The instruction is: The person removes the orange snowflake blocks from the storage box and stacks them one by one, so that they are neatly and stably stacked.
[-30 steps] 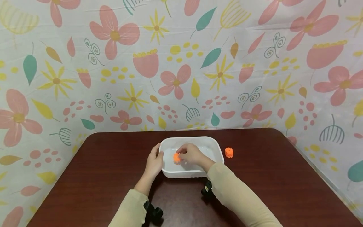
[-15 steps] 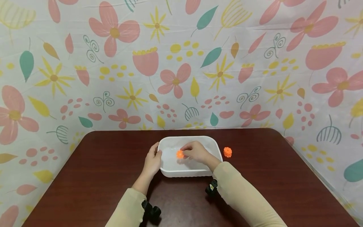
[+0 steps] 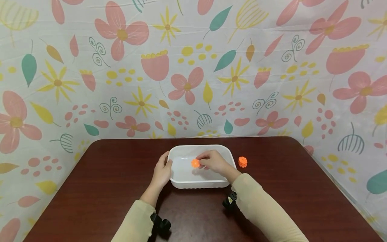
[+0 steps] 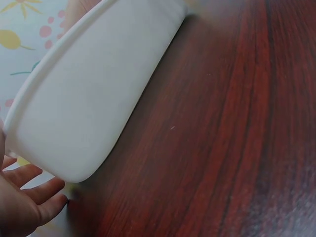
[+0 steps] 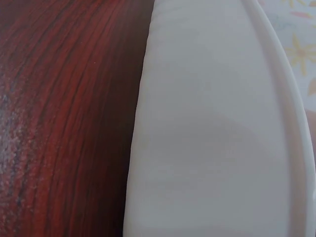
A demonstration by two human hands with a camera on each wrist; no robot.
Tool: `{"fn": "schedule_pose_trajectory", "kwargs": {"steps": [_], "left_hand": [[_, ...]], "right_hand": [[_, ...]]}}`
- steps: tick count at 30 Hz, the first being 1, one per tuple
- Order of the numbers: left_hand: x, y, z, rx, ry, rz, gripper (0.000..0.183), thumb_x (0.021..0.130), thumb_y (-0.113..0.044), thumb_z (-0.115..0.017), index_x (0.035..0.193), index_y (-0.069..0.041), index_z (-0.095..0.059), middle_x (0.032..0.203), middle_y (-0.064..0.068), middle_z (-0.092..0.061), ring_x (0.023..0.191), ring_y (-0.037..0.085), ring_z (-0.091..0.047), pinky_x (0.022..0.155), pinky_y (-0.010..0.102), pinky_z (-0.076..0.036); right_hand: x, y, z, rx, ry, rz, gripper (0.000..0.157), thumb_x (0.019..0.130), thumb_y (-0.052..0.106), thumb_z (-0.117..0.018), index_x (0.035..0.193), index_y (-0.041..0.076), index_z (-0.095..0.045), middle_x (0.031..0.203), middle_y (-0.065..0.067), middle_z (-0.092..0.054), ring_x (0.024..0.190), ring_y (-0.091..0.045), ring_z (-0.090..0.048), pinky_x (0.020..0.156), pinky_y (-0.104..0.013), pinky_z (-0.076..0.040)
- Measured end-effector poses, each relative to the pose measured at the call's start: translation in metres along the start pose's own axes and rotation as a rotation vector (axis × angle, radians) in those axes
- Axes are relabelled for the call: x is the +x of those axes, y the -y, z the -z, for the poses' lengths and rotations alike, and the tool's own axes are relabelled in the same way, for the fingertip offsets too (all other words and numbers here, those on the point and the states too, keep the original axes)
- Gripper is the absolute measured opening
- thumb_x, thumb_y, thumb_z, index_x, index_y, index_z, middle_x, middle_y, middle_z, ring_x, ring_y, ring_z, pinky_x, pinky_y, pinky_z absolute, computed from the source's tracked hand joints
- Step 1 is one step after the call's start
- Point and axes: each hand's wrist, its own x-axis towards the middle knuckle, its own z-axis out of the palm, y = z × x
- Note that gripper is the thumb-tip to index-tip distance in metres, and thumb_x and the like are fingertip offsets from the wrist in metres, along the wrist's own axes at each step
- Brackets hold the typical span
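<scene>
A white plastic tub sits on the table, its long side toward me. At its left end is my left hand, holding the tub with the thumb at the rim and the fingers along the outer wall; the left wrist view shows those fingers at the tub's corner. Over the inside of the tub, my right hand pinches a small orange flower-shaped piece between thumb and fingers. In the right wrist view the tub's outer wall hides that hand's fingers and the piece.
A second orange piece with a scalloped edge lies on the table just right of the tub. The dark red-brown wooden table ends at the back against a flower-printed cloth.
My right hand has moved right and slightly away from me inside the tub, with the orange piece in its fingers. The left hand stays at the tub's left end.
</scene>
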Motion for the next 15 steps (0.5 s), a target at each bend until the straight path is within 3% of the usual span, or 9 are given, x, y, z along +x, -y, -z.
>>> {"fn": "schedule_pose_trajectory", "kwargs": {"steps": [9, 15], "left_hand": [[-0.001, 0.0, -0.001, -0.011, -0.002, 0.011, 0.047, 0.1, -0.019, -0.041, 0.146, -0.01, -0.035, 0.141, 0.021, -0.044, 0.127, 0.035, -0.046, 0.101, 0.052, -0.041], [0.0, 0.001, -0.002, -0.015, -0.002, 0.005, 0.047, 0.1, -0.019, -0.041, 0.146, -0.009, -0.034, 0.141, 0.022, -0.045, 0.126, 0.036, -0.046, 0.1, 0.052, -0.042]], "right_hand": [[-0.004, -0.005, 0.008, 0.027, -0.003, 0.054, 0.022, 0.09, 0.01, -0.061, 0.107, 0.0, -0.07, 0.095, -0.011, -0.07, 0.075, -0.012, -0.065, 0.068, -0.03, -0.056], [-0.008, -0.007, 0.014, 0.046, -0.015, 0.037, 0.023, 0.09, 0.011, -0.06, 0.109, 0.001, -0.069, 0.094, -0.009, -0.07, 0.075, -0.012, -0.065, 0.069, -0.031, -0.057]]}}
